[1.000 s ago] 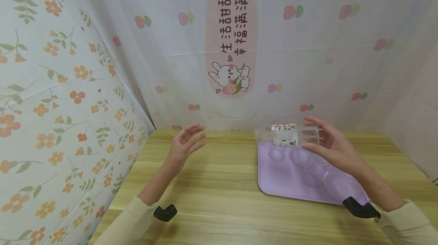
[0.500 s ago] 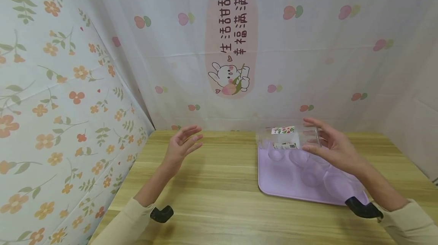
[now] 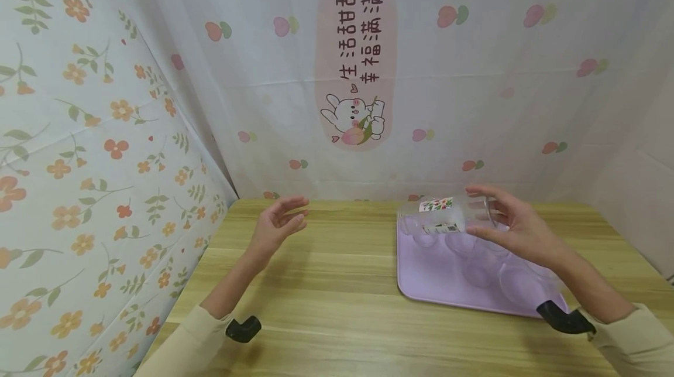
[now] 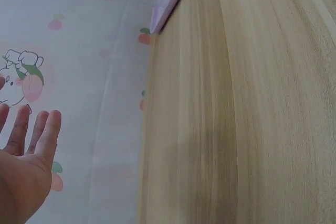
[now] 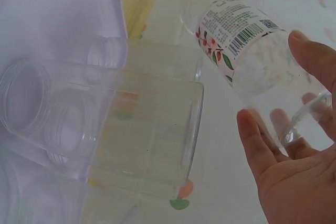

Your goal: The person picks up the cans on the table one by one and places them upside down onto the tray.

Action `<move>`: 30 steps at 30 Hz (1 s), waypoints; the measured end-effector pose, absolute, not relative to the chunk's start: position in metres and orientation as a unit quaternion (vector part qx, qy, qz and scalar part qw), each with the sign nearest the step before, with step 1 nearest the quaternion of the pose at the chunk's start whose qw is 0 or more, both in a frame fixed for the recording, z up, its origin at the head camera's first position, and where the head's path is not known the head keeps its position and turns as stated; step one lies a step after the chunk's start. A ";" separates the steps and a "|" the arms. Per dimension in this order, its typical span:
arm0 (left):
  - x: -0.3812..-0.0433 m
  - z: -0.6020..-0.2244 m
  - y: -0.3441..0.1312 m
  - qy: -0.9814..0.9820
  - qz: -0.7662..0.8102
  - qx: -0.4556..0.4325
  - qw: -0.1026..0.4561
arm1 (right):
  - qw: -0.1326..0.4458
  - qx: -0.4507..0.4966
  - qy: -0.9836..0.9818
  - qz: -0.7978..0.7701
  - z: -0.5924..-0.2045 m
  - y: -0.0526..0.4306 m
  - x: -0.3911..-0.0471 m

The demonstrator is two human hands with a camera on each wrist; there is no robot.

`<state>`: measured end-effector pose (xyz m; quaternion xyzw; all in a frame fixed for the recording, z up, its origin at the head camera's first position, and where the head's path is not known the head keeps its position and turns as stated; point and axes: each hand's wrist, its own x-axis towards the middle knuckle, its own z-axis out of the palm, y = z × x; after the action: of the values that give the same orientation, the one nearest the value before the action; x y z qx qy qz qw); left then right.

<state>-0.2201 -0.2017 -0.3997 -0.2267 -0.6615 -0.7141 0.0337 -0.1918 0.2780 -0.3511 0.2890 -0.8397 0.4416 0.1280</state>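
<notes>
A clear plastic jar [image 3: 442, 214] lies tilted in the air above the back of the purple tray [image 3: 429, 283], its mouth end pointing left and a little down. My right hand [image 3: 518, 230] grips it near the base, thumb on one side and fingers on the other. In the right wrist view, the jar's label [image 5: 239, 32] shows red berries, green leaves and a barcode. Off to the left, my left hand [image 3: 275, 228] hangs above the wooden table, fingers loosely bent and nothing in them.
Several more clear jars [image 5: 152, 129] stand upright on the tray, close below the right hand. Behind the wooden table [image 3: 337, 307] hangs a printed white curtain [image 3: 474, 102], and a floral one [image 3: 95, 189] covers the left side.
The held jar has turned about its length, so its label faces differently, and its mouth end has dipped slightly. My left hand has drifted a little to the left.
</notes>
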 end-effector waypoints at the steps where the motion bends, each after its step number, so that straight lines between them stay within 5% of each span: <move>1: -0.220 -0.400 -0.202 -0.664 -0.711 -0.228 0.034 | 0.125 0.287 -0.841 0.440 -0.351 0.278 -0.191; 30: -0.225 -0.400 -0.215 -0.727 -0.633 -0.256 0.068 | 0.121 0.350 -0.877 0.305 -0.338 0.282 -0.192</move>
<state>-0.2250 -0.2153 -0.3998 -0.2561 -0.7271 -0.6334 0.0680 -0.1923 0.2817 -0.3376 0.3497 -0.8774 0.3053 0.1211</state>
